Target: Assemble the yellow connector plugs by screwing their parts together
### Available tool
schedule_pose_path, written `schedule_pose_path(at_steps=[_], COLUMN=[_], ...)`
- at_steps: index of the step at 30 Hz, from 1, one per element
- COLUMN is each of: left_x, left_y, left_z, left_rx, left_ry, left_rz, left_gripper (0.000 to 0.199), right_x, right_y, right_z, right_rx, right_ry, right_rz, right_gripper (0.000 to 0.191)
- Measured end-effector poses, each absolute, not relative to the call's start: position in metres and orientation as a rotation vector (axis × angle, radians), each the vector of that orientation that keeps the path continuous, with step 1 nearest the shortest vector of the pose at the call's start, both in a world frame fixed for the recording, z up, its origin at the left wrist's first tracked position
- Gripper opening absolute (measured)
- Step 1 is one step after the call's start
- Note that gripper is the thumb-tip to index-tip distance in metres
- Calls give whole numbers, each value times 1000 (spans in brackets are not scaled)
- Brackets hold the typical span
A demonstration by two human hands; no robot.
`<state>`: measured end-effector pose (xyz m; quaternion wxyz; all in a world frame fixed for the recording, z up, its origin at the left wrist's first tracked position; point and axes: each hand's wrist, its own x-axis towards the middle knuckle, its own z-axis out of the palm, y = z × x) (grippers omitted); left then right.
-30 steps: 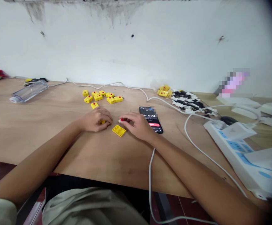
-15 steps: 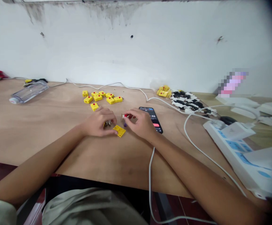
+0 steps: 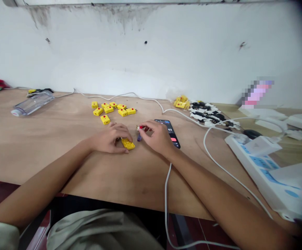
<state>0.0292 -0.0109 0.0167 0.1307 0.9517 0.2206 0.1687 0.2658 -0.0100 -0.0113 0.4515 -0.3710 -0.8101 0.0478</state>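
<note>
My left hand (image 3: 111,139) is curled over the wooden table, its thumb and fingers closed around the edge of a yellow plastic piece (image 3: 128,144). Small metallic bits show partly under its fingers. In a pinch of my right hand (image 3: 156,137) is a small red and white part (image 3: 139,128). Just below those fingertips lies a small purple item (image 3: 139,138). Beyond my left hand, several yellow blocks with red buttons (image 3: 108,109) sit in a loose group, the nearest one (image 3: 105,119) close to my knuckles.
A phone (image 3: 175,137) lies beside my right hand. Behind it are a bag of yellow pieces (image 3: 181,102) and black and white parts (image 3: 208,114). A power strip (image 3: 265,173) and white cable (image 3: 168,194) are at right, a clear bottle (image 3: 33,103) at left.
The yellow piece has turned from its flat face to its hollow side and moved slightly left, nearer my left fingers. More of the purple item shows. My right hand has barely moved.
</note>
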Motion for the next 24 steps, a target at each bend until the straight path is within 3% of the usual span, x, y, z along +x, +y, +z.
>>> schedule_pose_path(at_steps=[6,15,24], left_x=[-34,-93,-77], left_y=[8,25,20], left_z=[46,46,42], left_rx=[2614,2306,2195], left_ry=[956,1373,1323], left_rz=[777,19,-14], left_gripper=[45,61,74], right_x=[266,263,258], right_y=[-10,-10,-16], right_z=[-11,-13,-12], right_rx=[-916,-921,-861], right_ry=[-1993,-2007,-2030], right_rz=[109,96,99], right_gripper=[15,14,16])
